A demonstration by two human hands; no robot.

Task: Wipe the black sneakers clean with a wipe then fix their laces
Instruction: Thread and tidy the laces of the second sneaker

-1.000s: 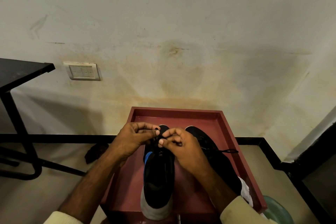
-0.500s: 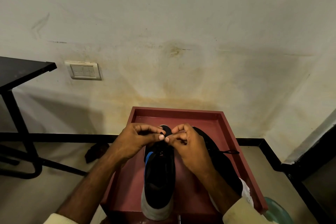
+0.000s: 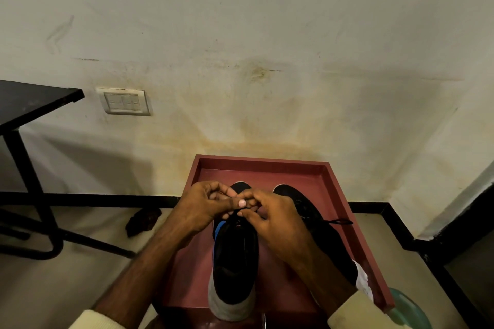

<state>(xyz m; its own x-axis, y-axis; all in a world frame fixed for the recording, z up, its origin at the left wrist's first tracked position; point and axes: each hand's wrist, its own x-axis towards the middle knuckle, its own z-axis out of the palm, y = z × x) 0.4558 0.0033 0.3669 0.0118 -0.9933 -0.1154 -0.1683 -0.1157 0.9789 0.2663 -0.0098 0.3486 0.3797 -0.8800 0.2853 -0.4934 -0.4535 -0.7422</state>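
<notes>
Over on the far left, a black table (image 3: 32, 99) is standing by the stained wall, with a white switch plate (image 3: 124, 101) mounted just beside it. Further right, a red tray (image 3: 267, 165) is holding two black sneakers side by side, toes toward the wall. The left hand (image 3: 203, 208) is hovering over the left sneaker (image 3: 235, 262), its fingers curled. It is touching the right hand (image 3: 275, 219), and both are pinching that shoe's black lace (image 3: 236, 213) at the fingertips. The right sneaker (image 3: 315, 216) is lying just beside, partly under the right forearm, and its loose lace end (image 3: 338, 221) is trailing toward the tray's right wall.
</notes>
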